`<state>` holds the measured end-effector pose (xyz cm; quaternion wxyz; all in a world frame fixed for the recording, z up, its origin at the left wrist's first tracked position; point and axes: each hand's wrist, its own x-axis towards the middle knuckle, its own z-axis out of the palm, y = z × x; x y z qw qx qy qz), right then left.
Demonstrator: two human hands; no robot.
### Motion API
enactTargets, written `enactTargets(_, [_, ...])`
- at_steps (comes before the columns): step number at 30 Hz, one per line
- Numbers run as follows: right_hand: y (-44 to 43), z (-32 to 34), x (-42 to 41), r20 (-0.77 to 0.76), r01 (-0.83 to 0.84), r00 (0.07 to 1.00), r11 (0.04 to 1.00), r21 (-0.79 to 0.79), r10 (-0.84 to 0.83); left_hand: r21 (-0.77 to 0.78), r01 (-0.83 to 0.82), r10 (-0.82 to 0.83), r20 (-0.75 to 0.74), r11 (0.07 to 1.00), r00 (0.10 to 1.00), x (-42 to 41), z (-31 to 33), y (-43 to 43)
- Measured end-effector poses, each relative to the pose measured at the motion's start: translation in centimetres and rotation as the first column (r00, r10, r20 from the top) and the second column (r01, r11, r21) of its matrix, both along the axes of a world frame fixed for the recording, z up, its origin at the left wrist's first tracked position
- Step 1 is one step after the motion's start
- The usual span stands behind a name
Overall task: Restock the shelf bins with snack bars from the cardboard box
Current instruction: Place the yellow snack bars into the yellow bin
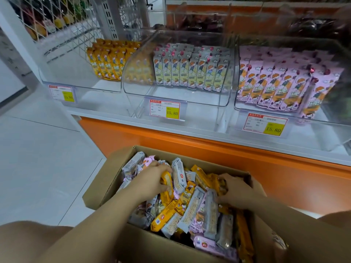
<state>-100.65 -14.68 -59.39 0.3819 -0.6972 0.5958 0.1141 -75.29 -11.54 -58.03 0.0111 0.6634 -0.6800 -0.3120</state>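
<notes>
An open cardboard box (98, 194) sits low in front of me, heaped with loose yellow, grey and pink snack bars. My left hand (152, 179) is down in the box and grips a yellow bar (167, 188). My right hand (235, 192) reaches into the far right of the box, its fingers curled round yellow bars (216, 183). Above stand three clear shelf bins: the left bin (81, 86) holds upright yellow bars, the middle bin (176, 97) grey-green ones, the right bin (245, 109) pink ones.
The bins stand on a white shelf with an orange front panel (190, 145). Price tags (164, 110) reading 15.80 hang on each bin front. A white tiled floor (38, 158) lies left of the box. A wire rack (62, 21) rises at the upper left.
</notes>
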Motion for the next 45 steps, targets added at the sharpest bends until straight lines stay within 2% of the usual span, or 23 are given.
enactTargets(5, [0.1,2.0,0.0,-0.014,0.001,1.0,0.994,-0.108,-0.003,-0.043,-0.032,0.029,-0.064,0.999,0.998,-0.1,1.9,0.1])
enactTargets(8, [-0.1,4.3,-0.3,0.093,0.015,0.996,0.955,-0.296,0.013,-0.104,-0.127,0.114,-0.13,0.986,0.985,-0.1,4.2,0.1])
enactTargets(11, [0.1,6.6,-0.3,0.232,0.016,0.97,0.931,-0.365,0.075,-0.185,-0.159,0.131,-0.156,0.97,0.979,-0.5,6.5,0.3])
enactTargets(14, [0.3,8.5,-0.3,0.381,-0.002,0.914,0.943,-0.333,0.136,-0.06,-0.255,0.211,-0.395,0.965,0.894,-0.9,7.7,0.4])
enactTargets(16, [0.3,9.2,-0.1,0.433,-0.026,0.886,0.951,-0.31,0.165,-0.023,-0.298,0.256,-0.45,0.954,0.855,-1.1,8.2,0.6])
enactTargets(20, [0.2,9.8,0.2,0.525,-0.038,0.833,0.965,-0.258,0.173,-0.037,-0.319,0.278,-0.405,0.947,0.871,-1.5,8.9,1.1])
enactTargets(24, [0.3,10.0,0.9,0.642,-0.011,0.757,0.985,-0.171,0.12,-0.063,-0.239,0.202,-0.356,0.969,0.912,-2.0,9.6,1.5])
enactTargets(27, [0.2,9.6,1.6,0.718,0.097,0.695,0.983,-0.155,0.045,-0.074,-0.185,0.142,-0.393,0.98,0.909,-2.5,10.1,1.6])
enactTargets(30, [-0.3,9.2,1.9,0.781,0.217,0.624,0.967,-0.135,-0.031,-0.036,-0.182,0.141,-0.492,0.983,0.859,-2.4,10.4,1.3])
enactTargets(33, [-0.5,9.2,2.2,0.798,0.266,0.601,0.954,-0.136,-0.054,-0.033,-0.166,0.122,-0.54,0.986,0.833,-1.0,10.1,0.9])
enactTargets(36, [-0.1,9.3,3.1,0.805,0.227,0.593,0.963,-0.145,-0.018,-0.129,-0.117,0.064,-0.358,0.985,0.931,0.6,9.4,0.6])
enactTargets(37, [0.2,9.3,3.5,0.804,0.199,0.594,0.97,-0.144,-0.002,-0.133,-0.107,0.055,-0.345,0.985,0.937,0.6,9.4,0.6])
enactTargets(40, [0.9,9.1,5.1,0.83,0.162,0.557,0.978,-0.13,0.018,-0.138,-0.109,0.031,-0.476,0.984,0.879,-0.1,9.3,0.9])
enactTargets(45, [0.8,8.9,6.0,0.867,0.248,0.495,0.966,-0.071,-0.064,-0.183,-0.066,-0.019,-0.427,0.981,0.904,0.6,9.2,0.6])
